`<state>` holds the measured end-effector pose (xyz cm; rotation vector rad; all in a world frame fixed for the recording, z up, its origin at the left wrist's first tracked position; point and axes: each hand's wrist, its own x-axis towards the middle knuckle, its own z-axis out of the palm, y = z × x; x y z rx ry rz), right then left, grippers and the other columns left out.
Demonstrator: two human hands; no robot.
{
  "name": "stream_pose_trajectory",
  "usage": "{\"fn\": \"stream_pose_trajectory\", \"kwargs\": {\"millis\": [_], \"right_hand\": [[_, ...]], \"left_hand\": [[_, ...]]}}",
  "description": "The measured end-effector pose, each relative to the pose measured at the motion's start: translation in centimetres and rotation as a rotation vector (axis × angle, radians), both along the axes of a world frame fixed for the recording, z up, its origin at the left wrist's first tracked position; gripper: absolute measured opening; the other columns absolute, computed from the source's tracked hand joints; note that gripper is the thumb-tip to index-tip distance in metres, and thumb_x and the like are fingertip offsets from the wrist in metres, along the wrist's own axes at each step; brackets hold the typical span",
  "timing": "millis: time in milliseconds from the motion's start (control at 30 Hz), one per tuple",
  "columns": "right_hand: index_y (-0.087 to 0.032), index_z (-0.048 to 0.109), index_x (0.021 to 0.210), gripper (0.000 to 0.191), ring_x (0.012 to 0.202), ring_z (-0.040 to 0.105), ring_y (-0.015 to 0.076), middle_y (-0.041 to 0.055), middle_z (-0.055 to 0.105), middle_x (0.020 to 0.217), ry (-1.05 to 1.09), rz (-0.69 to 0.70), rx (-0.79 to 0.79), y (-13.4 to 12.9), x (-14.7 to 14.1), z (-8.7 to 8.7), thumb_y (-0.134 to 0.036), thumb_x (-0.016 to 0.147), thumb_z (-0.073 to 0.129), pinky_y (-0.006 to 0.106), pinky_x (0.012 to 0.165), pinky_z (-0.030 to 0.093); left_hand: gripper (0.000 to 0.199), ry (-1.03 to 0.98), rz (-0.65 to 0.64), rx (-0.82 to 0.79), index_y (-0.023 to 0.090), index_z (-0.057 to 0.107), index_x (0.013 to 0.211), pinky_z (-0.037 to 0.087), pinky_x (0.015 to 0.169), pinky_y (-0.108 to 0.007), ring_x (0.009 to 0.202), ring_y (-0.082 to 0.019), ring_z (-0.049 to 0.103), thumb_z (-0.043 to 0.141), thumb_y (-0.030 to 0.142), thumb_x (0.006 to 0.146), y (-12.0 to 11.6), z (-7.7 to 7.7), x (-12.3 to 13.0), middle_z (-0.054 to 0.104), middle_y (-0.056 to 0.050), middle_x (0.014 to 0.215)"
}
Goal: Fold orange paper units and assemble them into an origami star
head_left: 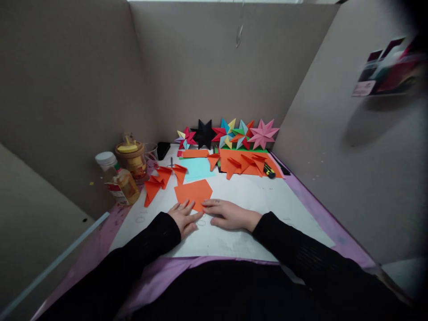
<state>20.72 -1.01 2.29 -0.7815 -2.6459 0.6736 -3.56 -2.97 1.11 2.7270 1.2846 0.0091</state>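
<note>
An orange paper (pixel 194 191) with folded corners lies flat on the white sheet (pixel 247 200) in front of me. My left hand (pixel 183 217) rests on its lower left edge, fingers spread and pressing down. From the right, my right hand (pixel 230 214) touches its lower right edge with outstretched fingertips, the thumb apart. Neither hand grips anything. Folded orange pieces (pixel 153 187) stand in a group left of the paper, and more folded orange pieces (pixel 247 164) lie on flat orange sheets at the back right.
Paper stars, one of them black (pixel 203 133) and one pink (pixel 264 133), lean against the back partition. Light blue paper (pixel 199 168) lies behind the orange one. A bottle (pixel 120 180) and a brown container (pixel 132 160) stand left. A yellow-black cutter (pixel 269 171) lies right.
</note>
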Motion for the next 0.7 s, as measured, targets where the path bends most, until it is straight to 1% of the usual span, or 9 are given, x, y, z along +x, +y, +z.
{"fn": "stream_pose_trajectory", "kwargs": {"millis": [100,200,300,333,400,467,500,600,700], "right_hand": [[-0.019,0.05,0.126,0.044,0.127,0.038,0.0223,0.0112,0.042,0.138,0.015,0.005,0.0,0.0,0.0,0.0,-0.026,0.083,0.054,0.038,0.104,0.032],[-0.019,0.049,0.127,0.046,0.127,0.039,0.0225,0.0114,0.042,0.138,0.01,0.011,0.01,0.0,-0.1,0.0,-0.026,0.082,0.054,0.039,0.104,0.032],[-0.018,0.05,0.126,0.044,0.126,0.039,0.0223,0.0117,0.042,0.137,-0.004,0.025,0.042,0.0,-0.2,0.2,-0.026,0.083,0.053,0.038,0.104,0.032],[-0.018,0.05,0.126,0.044,0.126,0.04,0.0222,0.0119,0.043,0.137,-0.01,0.033,0.055,0.0,-0.2,0.3,-0.026,0.083,0.053,0.038,0.104,0.032],[-0.016,0.05,0.126,0.043,0.125,0.04,0.0223,0.0126,0.043,0.136,-0.025,0.042,0.08,0.0,-0.2,0.4,-0.026,0.084,0.052,0.038,0.104,0.032],[-0.015,0.05,0.126,0.043,0.125,0.039,0.0233,0.0135,0.043,0.136,-0.038,0.04,0.105,0.0,-0.2,0.4,-0.027,0.084,0.051,0.039,0.104,0.031],[-0.016,0.05,0.126,0.043,0.126,0.039,0.0238,0.0137,0.043,0.136,-0.041,0.035,0.115,0.0,-0.1,0.4,-0.028,0.084,0.051,0.04,0.104,0.031],[-0.018,0.048,0.127,0.044,0.127,0.037,0.0241,0.0132,0.042,0.137,-0.04,0.031,0.119,0.0,0.0,0.3,-0.029,0.084,0.051,0.041,0.104,0.03],[-0.018,0.044,0.131,0.049,0.127,0.038,0.0232,0.0123,0.046,0.134,-0.036,0.045,0.09,0.1,0.0,0.4,-0.029,0.084,0.052,0.04,0.104,0.031]], "left_hand": [[0.048,-0.01,0.008,-0.007,0.034,0.042,0.132,0.024,0.103,-0.052,0.133,-0.033,0.024,0.045,0.044,0.085,-0.1,-0.2,0.0,0.031,-0.008,0.145],[0.044,-0.108,0.051,0.005,0.026,0.047,0.128,0.027,0.103,-0.048,0.13,-0.028,0.034,0.042,0.039,0.086,0.5,0.0,-0.2,0.044,-0.009,0.137],[0.035,-0.242,0.161,0.058,0.021,0.057,0.114,0.036,0.097,-0.041,0.114,-0.025,0.05,0.042,0.032,0.085,2.0,0.5,-0.1,0.059,-0.009,0.121],[0.033,-0.259,0.197,0.077,0.019,0.058,0.11,0.038,0.094,-0.039,0.108,-0.025,0.053,0.044,0.032,0.083,2.7,0.7,0.1,0.061,-0.01,0.116],[0.038,-0.254,0.262,0.075,0.016,0.057,0.11,0.042,0.087,-0.039,0.101,-0.027,0.055,0.052,0.034,0.077,4.2,0.9,0.5,0.062,-0.012,0.11],[0.042,-0.299,0.31,-0.008,0.015,0.055,0.11,0.045,0.079,-0.034,0.092,-0.024,0.058,0.056,0.035,0.073,5.8,0.8,1.1,0.063,-0.01,0.101],[0.04,-0.307,0.326,-0.062,0.016,0.055,0.108,0.046,0.073,-0.032,0.083,-0.021,0.06,0.056,0.035,0.072,6.5,0.7,1.3,0.065,-0.007,0.089],[0.024,-0.296,0.361,-0.199,0.017,0.06,0.09,0.044,0.059,-0.026,0.064,-0.015,0.057,0.057,0.031,0.07,8.2,0.0,1.8,0.061,0.0,0.068],[0.014,-0.337,0.392,-0.249,0.016,0.059,0.072,0.041,0.055,-0.023,0.058,-0.012,0.054,0.059,0.03,0.067,9.1,-0.7,1.9,0.059,0.001,0.062]]}}
